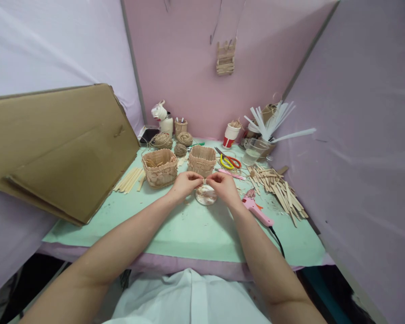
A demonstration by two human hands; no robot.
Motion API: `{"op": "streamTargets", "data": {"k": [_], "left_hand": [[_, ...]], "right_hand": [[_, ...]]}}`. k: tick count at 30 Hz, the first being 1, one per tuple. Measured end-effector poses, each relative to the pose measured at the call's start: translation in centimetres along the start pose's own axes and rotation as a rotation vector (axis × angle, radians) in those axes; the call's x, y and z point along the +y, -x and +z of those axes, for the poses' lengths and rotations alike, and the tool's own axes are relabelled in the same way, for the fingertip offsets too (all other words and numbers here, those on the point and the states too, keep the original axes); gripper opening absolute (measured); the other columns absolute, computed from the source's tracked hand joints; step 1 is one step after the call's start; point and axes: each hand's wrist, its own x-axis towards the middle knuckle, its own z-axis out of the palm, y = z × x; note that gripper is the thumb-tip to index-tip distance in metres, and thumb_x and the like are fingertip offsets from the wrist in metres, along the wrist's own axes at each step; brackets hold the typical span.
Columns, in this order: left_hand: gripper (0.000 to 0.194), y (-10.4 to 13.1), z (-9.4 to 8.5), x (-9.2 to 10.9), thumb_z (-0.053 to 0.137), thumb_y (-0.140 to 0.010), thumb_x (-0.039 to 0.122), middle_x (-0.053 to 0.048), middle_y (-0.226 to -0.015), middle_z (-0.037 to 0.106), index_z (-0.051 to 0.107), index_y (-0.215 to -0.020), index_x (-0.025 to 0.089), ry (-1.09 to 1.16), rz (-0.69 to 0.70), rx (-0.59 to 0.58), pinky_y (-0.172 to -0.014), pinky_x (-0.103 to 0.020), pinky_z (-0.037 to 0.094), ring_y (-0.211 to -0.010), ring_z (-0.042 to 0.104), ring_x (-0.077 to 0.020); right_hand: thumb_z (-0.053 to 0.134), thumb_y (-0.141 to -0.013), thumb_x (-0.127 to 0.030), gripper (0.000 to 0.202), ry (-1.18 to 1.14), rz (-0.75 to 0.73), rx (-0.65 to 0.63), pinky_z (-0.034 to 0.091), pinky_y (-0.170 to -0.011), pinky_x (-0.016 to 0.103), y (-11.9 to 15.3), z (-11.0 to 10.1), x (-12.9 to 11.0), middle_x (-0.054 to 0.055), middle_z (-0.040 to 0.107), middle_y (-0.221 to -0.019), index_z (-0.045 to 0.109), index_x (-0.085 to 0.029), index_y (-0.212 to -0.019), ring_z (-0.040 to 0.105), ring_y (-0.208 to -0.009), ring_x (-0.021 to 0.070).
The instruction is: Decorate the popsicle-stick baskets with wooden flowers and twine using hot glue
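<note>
Both hands meet above a small round white disc (206,196) that lies on the table. My left hand (186,184) is closed in a pinch, thumb and fingertips together. Facing it, my right hand (224,186) pinches in the same way, its fingertips almost touching the left ones. A tiny pale piece shows between the fingertips, too small to name. Just behind the hands stands a woven wooden basket (202,159). To the left is a second woven basket (159,168) with wood scraps inside.
A pink glue gun (259,211) lies right of my right hand, its cord running off the front edge. Scissors (228,160), a plastic cup (253,152) and piled wooden sticks (283,189) are at the right. Cardboard (60,148) leans at the left, near twine balls (164,140).
</note>
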Motion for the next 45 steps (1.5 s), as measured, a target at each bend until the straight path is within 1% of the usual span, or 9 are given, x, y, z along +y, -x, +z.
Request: {"op": "streamTargets", "data": {"k": [18,34,36,41,45], "left_hand": [[0.019,-0.05,0.0,-0.25,0.068,-0.059,0.024,-0.005,-0.069,0.066,0.069,-0.073,0.012,-0.021,0.015,-0.019,-0.069,-0.029,0.047,-0.065,0.058,-0.014],[0.016,-0.07,0.19,-0.12,0.07,-0.058,0.019,-0.005,-0.063,0.066,0.07,-0.071,0.011,0.038,-0.028,0.012,-0.064,-0.027,0.047,-0.058,0.056,-0.0116],[0.016,-0.13,0.18,-0.16,0.071,-0.057,0.019,-0.005,-0.063,0.066,0.069,-0.071,0.01,0.055,-0.043,0.014,-0.064,-0.027,0.047,-0.057,0.056,-0.0115],[0.017,-0.11,0.19,0.0,0.072,-0.056,0.021,-0.006,-0.065,0.067,0.069,-0.07,0.011,0.084,-0.052,0.013,-0.065,-0.028,0.047,-0.06,0.057,-0.0122],[0.017,0.15,0.35,0.34,0.072,-0.056,0.021,-0.006,-0.065,0.067,0.069,-0.068,0.011,0.087,-0.045,0.028,-0.066,-0.028,0.048,-0.061,0.058,-0.0127]], "right_hand": [[0.059,-0.064,-0.029,0.014,-0.014,0.009,0.004,0.042,-0.059,0.025,0.12,0.14,0.15,0.001,0.064,-0.063,0.065,-0.016,-0.068,0.056,-0.061,0.0138],[0.06,-0.065,-0.028,0.013,-0.036,0.034,0.011,0.041,-0.058,0.024,-0.1,0.45,0.75,0.001,0.064,-0.062,0.065,-0.016,-0.068,0.055,-0.06,0.0136],[0.06,-0.065,-0.029,0.014,-0.047,0.044,0.006,0.041,-0.058,0.025,-0.07,0.47,0.72,0.002,0.065,-0.063,0.065,-0.016,-0.068,0.056,-0.061,0.0141],[0.058,-0.067,-0.031,0.02,-0.087,0.038,-0.001,0.043,-0.063,0.026,-0.05,0.17,0.66,0.003,0.067,-0.071,0.067,-0.016,-0.077,0.059,-0.067,0.0154],[0.058,-0.066,-0.033,0.019,-0.031,0.04,-0.005,0.04,-0.06,0.025,0.07,-0.09,0.58,0.001,0.064,-0.065,0.066,-0.015,-0.069,0.054,-0.062,0.0139]]}}
